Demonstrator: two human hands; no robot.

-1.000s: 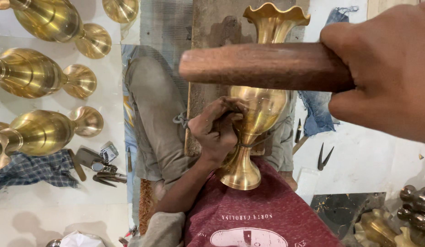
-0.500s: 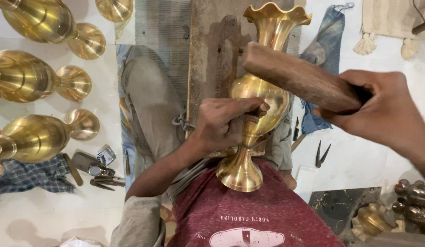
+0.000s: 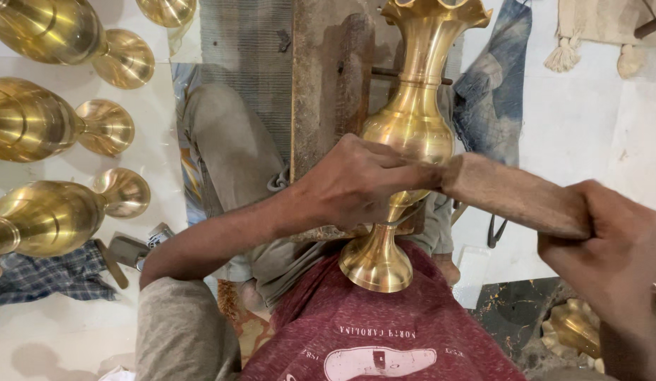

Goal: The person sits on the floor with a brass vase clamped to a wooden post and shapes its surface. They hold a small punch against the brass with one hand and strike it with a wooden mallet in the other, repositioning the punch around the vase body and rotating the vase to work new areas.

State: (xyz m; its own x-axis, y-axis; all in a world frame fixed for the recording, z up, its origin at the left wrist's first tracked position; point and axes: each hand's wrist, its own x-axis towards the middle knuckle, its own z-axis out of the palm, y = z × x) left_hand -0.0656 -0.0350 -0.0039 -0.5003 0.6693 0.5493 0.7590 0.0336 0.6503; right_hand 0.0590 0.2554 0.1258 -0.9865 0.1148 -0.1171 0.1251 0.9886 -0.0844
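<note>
A tall brass vase (image 3: 413,120) with a frilled mouth lies lengthwise between my knees, its round foot against my red shirt. My left hand (image 3: 356,183) wraps over the vase's lower belly and neck, holding it against a wooden plank (image 3: 321,85). My right hand (image 3: 610,254) grips the end of a thick brown wooden mallet (image 3: 511,194), whose other end meets the vase beside my left fingers.
Three finished brass vases (image 3: 52,219) lie on their sides on the pale floor at left, by a checked cloth (image 3: 45,271) and small tools. A blue denim cloth (image 3: 494,92) lies right of the vase. A frilled brass piece (image 3: 571,328) sits at lower right.
The mallet has swung down from above the vase's neck to its belly next to my left hand. My left hand has shifted up over the vase's body.
</note>
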